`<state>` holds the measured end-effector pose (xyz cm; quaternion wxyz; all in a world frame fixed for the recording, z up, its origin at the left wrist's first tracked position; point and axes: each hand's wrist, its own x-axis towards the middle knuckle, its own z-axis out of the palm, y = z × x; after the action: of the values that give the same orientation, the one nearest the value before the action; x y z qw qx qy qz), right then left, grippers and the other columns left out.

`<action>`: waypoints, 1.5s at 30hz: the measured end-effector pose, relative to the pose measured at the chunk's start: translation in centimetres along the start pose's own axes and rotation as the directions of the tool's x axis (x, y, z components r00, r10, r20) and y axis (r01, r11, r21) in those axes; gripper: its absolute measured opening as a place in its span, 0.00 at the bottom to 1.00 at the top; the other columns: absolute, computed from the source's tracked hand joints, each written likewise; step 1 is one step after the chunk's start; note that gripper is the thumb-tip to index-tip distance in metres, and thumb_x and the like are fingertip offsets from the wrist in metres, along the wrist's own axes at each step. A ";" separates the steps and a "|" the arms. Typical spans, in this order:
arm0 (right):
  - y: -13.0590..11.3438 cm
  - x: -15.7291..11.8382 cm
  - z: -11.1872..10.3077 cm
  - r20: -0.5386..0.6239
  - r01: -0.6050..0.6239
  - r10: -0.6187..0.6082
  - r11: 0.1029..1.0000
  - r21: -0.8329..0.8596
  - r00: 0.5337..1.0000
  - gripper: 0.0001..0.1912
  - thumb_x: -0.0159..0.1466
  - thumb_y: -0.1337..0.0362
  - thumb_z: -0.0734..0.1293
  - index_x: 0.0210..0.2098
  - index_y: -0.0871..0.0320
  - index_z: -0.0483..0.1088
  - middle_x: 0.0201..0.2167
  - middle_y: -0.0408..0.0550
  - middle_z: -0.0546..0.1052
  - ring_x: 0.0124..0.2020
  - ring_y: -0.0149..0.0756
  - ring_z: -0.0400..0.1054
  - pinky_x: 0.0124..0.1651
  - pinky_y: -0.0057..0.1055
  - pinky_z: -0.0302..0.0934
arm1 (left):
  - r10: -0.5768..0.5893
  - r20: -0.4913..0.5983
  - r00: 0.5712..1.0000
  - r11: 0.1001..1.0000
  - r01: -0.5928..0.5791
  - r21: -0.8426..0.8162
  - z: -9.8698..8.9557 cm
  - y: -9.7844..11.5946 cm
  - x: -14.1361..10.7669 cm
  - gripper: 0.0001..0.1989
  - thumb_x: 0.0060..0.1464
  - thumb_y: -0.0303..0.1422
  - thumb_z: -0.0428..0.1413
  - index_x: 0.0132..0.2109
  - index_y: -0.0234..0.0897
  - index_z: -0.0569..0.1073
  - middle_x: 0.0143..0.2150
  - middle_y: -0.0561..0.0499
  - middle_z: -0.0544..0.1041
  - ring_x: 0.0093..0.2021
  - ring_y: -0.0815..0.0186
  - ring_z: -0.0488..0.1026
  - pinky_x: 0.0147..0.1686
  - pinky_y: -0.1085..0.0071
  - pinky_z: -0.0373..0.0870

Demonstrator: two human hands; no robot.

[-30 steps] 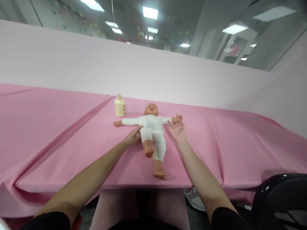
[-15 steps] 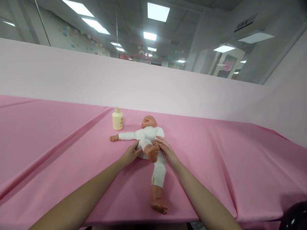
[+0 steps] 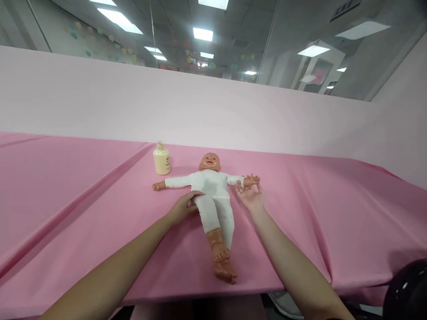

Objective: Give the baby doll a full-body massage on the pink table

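Note:
A baby doll in a white suit lies on its back, head away from me, both arms stretched out sideways. Its legs point toward me, one foot resting over the other. My left hand grips the doll at its hip on the left side, fingers over the white cloth. My right hand, palm turned up, has its fingers curled at the doll's wrist and hand on the right; part of the fingers is hidden behind the doll's arm. A cream pump bottle stands upright beyond the doll's left-side arm.
A pink cover with folds lies over the table, its front edge close to my body. Behind it runs a white low wall with glass above. A shiny black round object sits at the lower right corner.
The doll's raised leg has come down onto the other, and its right-side arm now stretches outward. My right hand moved from the doll's belly out to that arm. My left hand stays at the hip.

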<state>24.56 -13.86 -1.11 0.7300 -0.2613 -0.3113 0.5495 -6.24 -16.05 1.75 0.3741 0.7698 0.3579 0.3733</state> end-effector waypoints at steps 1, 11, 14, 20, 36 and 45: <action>-0.1 -0.2 0.5 0.027 -0.001 0.001 1.000 -0.013 1.000 0.21 0.61 0.43 0.59 0.48 0.43 0.70 0.55 0.40 0.69 0.56 0.41 0.64 0.60 0.50 0.58 | 0.005 0.011 1.000 1.000 -0.005 -0.007 -0.1 -0.1 0.1 0.18 0.51 0.37 0.56 0.50 0.42 0.72 0.47 0.47 0.76 0.45 0.57 0.71 0.42 0.65 0.68; 0.4 -4.0 6.9 0.397 -0.066 0.198 0.945 -0.322 0.896 0.26 0.64 0.44 0.59 0.53 0.51 0.70 0.62 0.46 0.62 0.57 0.50 0.64 0.58 0.49 0.58 | -0.085 -0.085 0.993 0.996 0.087 0.024 0.1 -2.1 0.7 0.12 0.55 0.41 0.52 0.41 0.38 0.73 0.29 0.54 0.69 0.29 0.67 0.62 0.29 0.70 0.57; 1.0 -4.5 7.3 0.420 -0.005 0.212 0.897 -0.443 0.882 0.22 0.63 0.49 0.63 0.52 0.52 0.71 0.62 0.45 0.61 0.61 0.48 0.58 0.58 0.43 0.60 | -0.110 -0.066 0.992 0.994 0.111 0.017 0.0 -2.0 0.7 0.14 0.55 0.42 0.53 0.44 0.38 0.73 0.31 0.54 0.70 0.30 0.67 0.62 0.29 0.71 0.57; 0.1 -3.7 6.6 0.363 -0.167 0.229 0.967 -0.194 0.903 0.25 0.64 0.46 0.58 0.53 0.52 0.70 0.63 0.45 0.60 0.55 0.50 0.65 0.60 0.49 0.57 | -0.085 -0.025 0.996 0.996 0.084 -0.028 -0.3 -0.9 0.3 0.16 0.55 0.36 0.52 0.50 0.40 0.72 0.40 0.51 0.76 0.38 0.62 0.68 0.35 0.67 0.63; -1.6 -1.9 4.8 0.063 -0.195 0.185 0.949 0.248 0.981 0.19 0.65 0.49 0.58 0.51 0.46 0.69 0.60 0.37 0.64 0.59 0.45 0.62 0.58 0.45 0.61 | -0.103 0.009 0.995 0.991 0.104 -0.083 -0.4 -0.9 0.5 0.18 0.51 0.35 0.53 0.50 0.43 0.73 0.41 0.50 0.77 0.38 0.60 0.70 0.35 0.67 0.65; 0.6 -3.1 5.9 0.325 -0.129 0.211 0.958 -0.255 0.922 0.19 0.62 0.48 0.65 0.44 0.54 0.74 0.62 0.47 0.61 0.55 0.49 0.65 0.54 0.42 0.61 | -0.106 -0.026 0.994 0.994 0.106 0.008 -0.5 -1.6 0.4 0.16 0.55 0.38 0.51 0.47 0.36 0.72 0.34 0.52 0.73 0.32 0.65 0.64 0.31 0.70 0.59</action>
<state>19.19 -16.41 1.84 0.5774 -0.2683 -0.4728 0.6091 -6.86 -14.85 0.75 0.3851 0.7467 0.4048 0.3610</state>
